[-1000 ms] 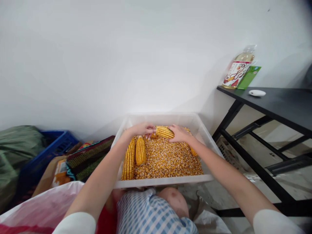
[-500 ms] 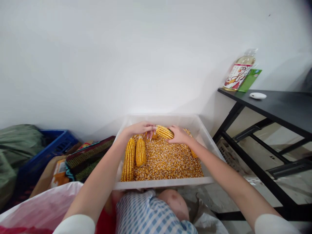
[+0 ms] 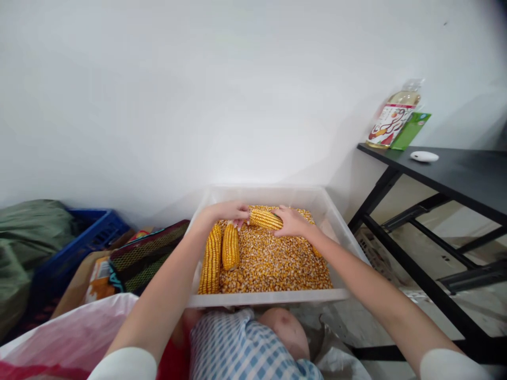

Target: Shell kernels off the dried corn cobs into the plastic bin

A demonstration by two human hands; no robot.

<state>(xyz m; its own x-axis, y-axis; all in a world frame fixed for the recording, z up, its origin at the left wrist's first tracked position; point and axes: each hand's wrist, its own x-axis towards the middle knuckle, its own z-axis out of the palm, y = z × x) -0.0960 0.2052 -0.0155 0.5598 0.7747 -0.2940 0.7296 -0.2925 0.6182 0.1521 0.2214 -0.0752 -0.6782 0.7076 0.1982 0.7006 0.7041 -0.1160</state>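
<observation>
A yellow corn cob (image 3: 264,218) lies nearly level between my hands, just over loose kernels (image 3: 273,258) in a white plastic tub (image 3: 269,298). Around its right end my right hand (image 3: 291,220) is closed. My left hand (image 3: 236,212) is closed at the cob's left end, fingertips bent down against it; part of the fingers is hidden. Two more cobs rest on the kernels at the tub's left side, a long cob (image 3: 209,261) along the wall and a shorter cob (image 3: 230,247) beside it. Another cob (image 3: 316,252) shows partly behind my right forearm.
A black table (image 3: 467,169) at the right holds a bottle (image 3: 392,119), a green carton (image 3: 412,131) and a white device (image 3: 424,157). To the left are a blue crate (image 3: 89,227), a mesh bag (image 3: 146,258) and a plastic bag (image 3: 79,332). A white wall (image 3: 253,95) stands behind.
The held cob has shifted slightly left and down and lies more level. My left hand has moved a little left with its fingers lower. The view has shifted slightly.
</observation>
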